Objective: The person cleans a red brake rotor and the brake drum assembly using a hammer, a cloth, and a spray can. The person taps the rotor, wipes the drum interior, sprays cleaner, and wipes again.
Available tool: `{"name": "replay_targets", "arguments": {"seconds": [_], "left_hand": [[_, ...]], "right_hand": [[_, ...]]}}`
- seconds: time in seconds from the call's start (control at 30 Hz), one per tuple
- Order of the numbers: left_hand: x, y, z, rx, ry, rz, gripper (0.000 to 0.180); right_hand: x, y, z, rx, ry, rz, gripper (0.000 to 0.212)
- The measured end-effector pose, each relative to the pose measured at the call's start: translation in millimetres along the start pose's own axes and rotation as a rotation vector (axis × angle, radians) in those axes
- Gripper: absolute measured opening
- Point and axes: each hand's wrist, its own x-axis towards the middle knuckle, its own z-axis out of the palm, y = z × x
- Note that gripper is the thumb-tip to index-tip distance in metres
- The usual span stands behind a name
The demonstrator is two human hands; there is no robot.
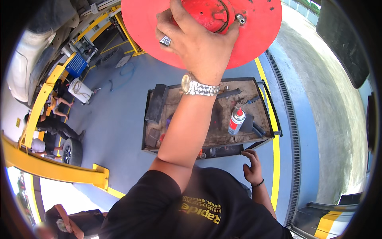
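A: Where is the big red disc (254, 46)?

B: At the top edge of the view, partly cut off, beyond the tool cart (219, 137) as seen from here

A: And the left hand (199, 46)?

B: It's raised against the disc near its raised middle, fingers bent, thumb set apart, with its tip beside a small metal fitting (240, 19). It is partly spread, but some fingertips are hidden, so I can't tell whether it grips or only presses. There's a ring (165, 40) on one finger and a watch (205, 89) on the wrist

A: What about the right hand (253, 169)?

B: Low down, near the cart's near right corner, fingers loosely bent and parted, nothing seen in it. Whether a fingertip touches the cart, I can't tell. A dark bracelet (258, 183) circles that wrist

A: What's on the cart?

B: A spray can (236, 123) with a red cap toward the right, and a long black box (156, 102) by the left edge

A: Anything farther off?

B: A wheel (73, 152) on the left, beside people low by the yellow lift (51, 161)
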Motion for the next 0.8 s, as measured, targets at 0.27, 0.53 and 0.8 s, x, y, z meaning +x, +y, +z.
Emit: {"name": "replay_targets", "arguments": {"seconds": [0.27,0.53,0.8], "left_hand": [[2,-9,-3,0.185,0.01,0.082,0.112],[-13,-28,0,0.096,-0.033,0.115,0.106],[-8,-74,-12,-0.134,-0.027,0.287,0.099]], "right_hand": [[2,-1,0,-0.028,0.019,-0.029,0.054],[23,-22,-13,0.031,0.175,-0.016,0.049],[207,-174,-73,-0.126,0.624,-0.644,0.063]]}}
